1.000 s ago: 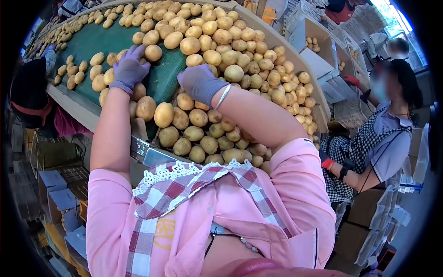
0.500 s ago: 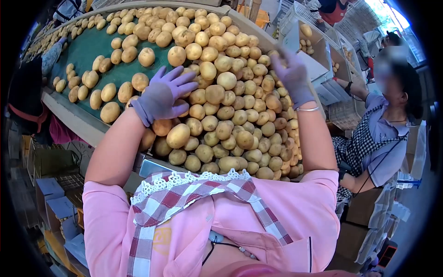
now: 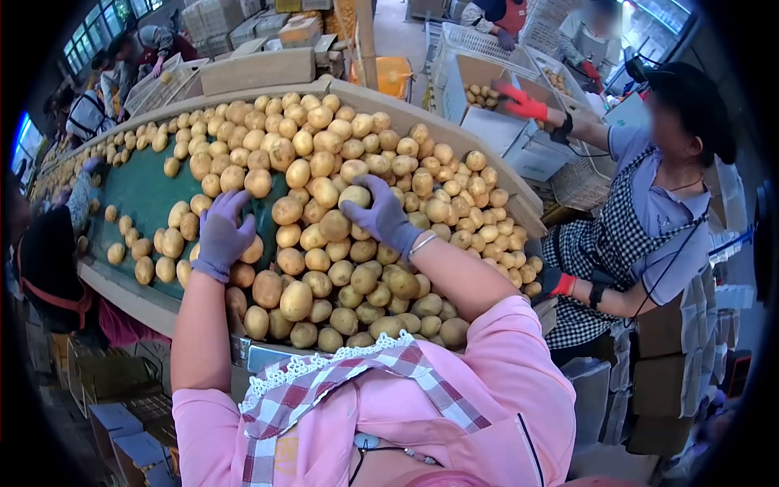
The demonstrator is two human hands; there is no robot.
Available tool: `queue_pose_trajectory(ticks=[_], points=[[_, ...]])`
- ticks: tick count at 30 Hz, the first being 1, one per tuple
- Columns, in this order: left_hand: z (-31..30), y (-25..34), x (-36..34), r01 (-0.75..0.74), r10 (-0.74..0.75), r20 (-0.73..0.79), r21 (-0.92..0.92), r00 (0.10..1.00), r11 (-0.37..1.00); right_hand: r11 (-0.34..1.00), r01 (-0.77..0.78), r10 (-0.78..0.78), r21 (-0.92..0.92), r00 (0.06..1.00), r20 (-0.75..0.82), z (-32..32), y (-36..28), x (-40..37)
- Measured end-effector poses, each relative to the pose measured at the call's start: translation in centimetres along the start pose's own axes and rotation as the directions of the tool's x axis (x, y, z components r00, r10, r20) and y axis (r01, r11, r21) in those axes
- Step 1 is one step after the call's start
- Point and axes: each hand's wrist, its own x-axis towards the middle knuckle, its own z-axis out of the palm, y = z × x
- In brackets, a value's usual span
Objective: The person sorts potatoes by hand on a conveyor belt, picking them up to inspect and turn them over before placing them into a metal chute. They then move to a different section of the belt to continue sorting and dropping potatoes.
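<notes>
Many potatoes (image 3: pixel 365 280) lie heaped on the near and right part of a sorting table, with more spread over its green surface (image 3: pixel 134 191). My left hand (image 3: pixel 223 234), in a purple-grey glove, rests over the potatoes at the heap's left edge, fingers apart and curved, with nothing visibly held. My right hand (image 3: pixel 380 213), gloved alike, curls round a pale potato (image 3: pixel 355 196) in the middle of the heap, thumb on its near side and fingers on its far side.
A wooden rim (image 3: pixel 503 174) edges the table. To the right a co-worker in a checked apron (image 3: pixel 596 235) reaches red gloves over cardboard boxes (image 3: pixel 495 130). Other people and white crates (image 3: pixel 479 49) are at the back. A covered arm (image 3: pixel 79 199) reaches in at the far left.
My right hand has moved left from the heap's right edge and closed round a potato. My left hand has shifted left and down. The view has turned, showing more of the background.
</notes>
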Motion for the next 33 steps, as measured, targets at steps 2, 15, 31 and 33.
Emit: queue_pose_trajectory(ticks=[2,15,31,33], points=[[0.5,-0.3,-0.5,0.019,-0.019,0.031,0.009,0.999,1.000,0.941,0.313,-0.314,-0.128,0.949,0.006,-1.3,-3.4,-0.5],[-1.8,11.7,0.3,-0.446,0.403,0.414,0.008,0.816,0.895,0.680,0.493,-0.448,-0.542,0.865,0.224,-7.7,-2.2,5.7],[-6.2,-8.6,-0.2,0.010,-0.164,0.423,0.344,0.891,0.939,0.704,0.247,0.133,-0.665,0.875,0.465,-14.4,4.5,-11.7],[-9.4,-14.0,-0.9,0.036,-0.178,0.480,0.291,0.859,0.956,0.741,0.221,0.102,-0.634,0.896,0.431,-17.0,5.6,-13.2]])
